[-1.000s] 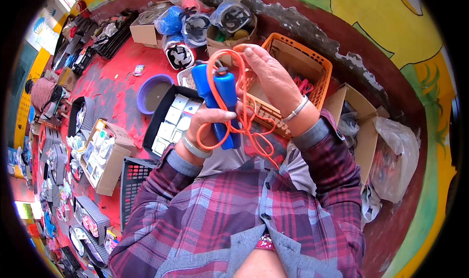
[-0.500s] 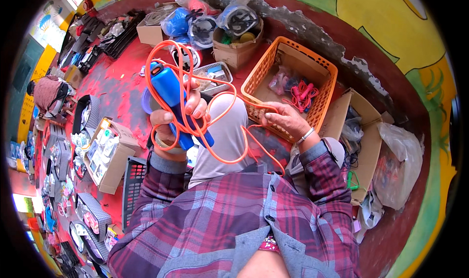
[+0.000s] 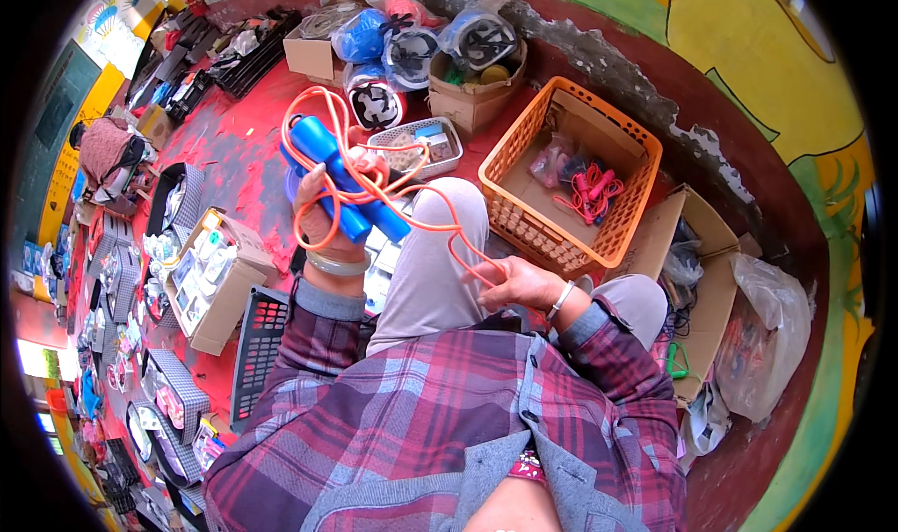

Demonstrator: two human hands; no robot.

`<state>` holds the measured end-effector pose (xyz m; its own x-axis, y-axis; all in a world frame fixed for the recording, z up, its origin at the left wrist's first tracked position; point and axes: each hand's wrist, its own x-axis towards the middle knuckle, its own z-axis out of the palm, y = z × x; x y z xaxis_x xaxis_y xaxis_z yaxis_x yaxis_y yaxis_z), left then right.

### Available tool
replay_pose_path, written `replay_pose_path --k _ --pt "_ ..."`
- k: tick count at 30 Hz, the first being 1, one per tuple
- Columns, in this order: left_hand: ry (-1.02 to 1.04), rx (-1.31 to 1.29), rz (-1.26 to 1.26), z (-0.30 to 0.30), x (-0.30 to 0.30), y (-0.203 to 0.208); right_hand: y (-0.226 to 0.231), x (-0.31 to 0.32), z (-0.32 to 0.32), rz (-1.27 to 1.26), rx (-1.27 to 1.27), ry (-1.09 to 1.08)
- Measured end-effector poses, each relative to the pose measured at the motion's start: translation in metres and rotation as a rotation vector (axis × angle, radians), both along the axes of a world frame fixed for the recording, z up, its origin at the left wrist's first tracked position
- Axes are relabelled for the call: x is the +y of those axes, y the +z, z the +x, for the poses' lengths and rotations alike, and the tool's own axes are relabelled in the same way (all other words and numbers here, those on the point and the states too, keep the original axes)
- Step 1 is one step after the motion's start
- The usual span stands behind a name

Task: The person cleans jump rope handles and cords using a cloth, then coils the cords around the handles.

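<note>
My left hand (image 3: 344, 247) is closed round a jump rope (image 3: 314, 143) with two blue handles and an orange cord. The handles lie side by side, tilted across the hand, and loops of cord wind round them and the fingers. From this bundle the cord runs to my right hand (image 3: 529, 285), whose fingers pinch it above my knee. An orange plastic basket (image 3: 513, 206) stands just beyond the right hand. Inside it lie a pink jump rope (image 3: 591, 193) and a small clear bag of pinkish items (image 3: 552, 161), on a cardboard lining.
Right of my knees are an open cardboard box (image 3: 718, 293) and a clear plastic bag (image 3: 767, 345). Ahead stand a small white basket (image 3: 441, 164) and bagged helmets (image 3: 410, 57). At left are a dark crate (image 3: 253, 368) and a cardboard box of packaged items (image 3: 245, 275).
My right hand has moved left and down, nearer my body, with the cord. More cord is wound round the handles, which have turned slightly in my left hand.
</note>
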<state>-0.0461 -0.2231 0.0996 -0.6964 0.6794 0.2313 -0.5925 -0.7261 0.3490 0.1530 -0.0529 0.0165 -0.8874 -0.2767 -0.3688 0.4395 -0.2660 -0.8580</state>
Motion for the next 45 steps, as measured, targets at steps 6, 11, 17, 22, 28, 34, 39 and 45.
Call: replay_pose_path --k 6,11,17,22,28,34,39,45 --pt "0.031 0.050 0.097 -0.027 -0.032 0.012 -0.001 0.047 0.013 0.454 0.059 -0.143" --pt "-0.024 0.159 0.087 -0.028 -0.055 0.012 0.036 0.083 0.026 0.369 0.049 -0.314" --pt "-0.206 0.381 -0.274 -0.009 -0.044 0.014 0.081 0.076 0.002 0.490 0.180 -0.591" --pt "-0.251 0.416 -0.519 0.023 -0.007 0.008 0.122 0.036 -0.022 0.387 0.258 -0.623" --pt "-0.076 0.458 -0.745 0.039 0.016 -0.005 0.135 0.005 -0.029 -0.004 0.266 -0.626" --pt "-0.093 0.415 -0.701 0.053 0.024 0.002 0.102 0.014 -0.035 0.322 0.484 -0.854" --pt "-0.135 0.377 -0.691 0.045 0.022 -0.012 0.105 0.022 -0.034 0.344 0.433 -0.872" --pt "-0.273 0.057 -0.456 0.045 0.029 -0.011 0.112 0.012 -0.032 0.089 0.395 -0.692"
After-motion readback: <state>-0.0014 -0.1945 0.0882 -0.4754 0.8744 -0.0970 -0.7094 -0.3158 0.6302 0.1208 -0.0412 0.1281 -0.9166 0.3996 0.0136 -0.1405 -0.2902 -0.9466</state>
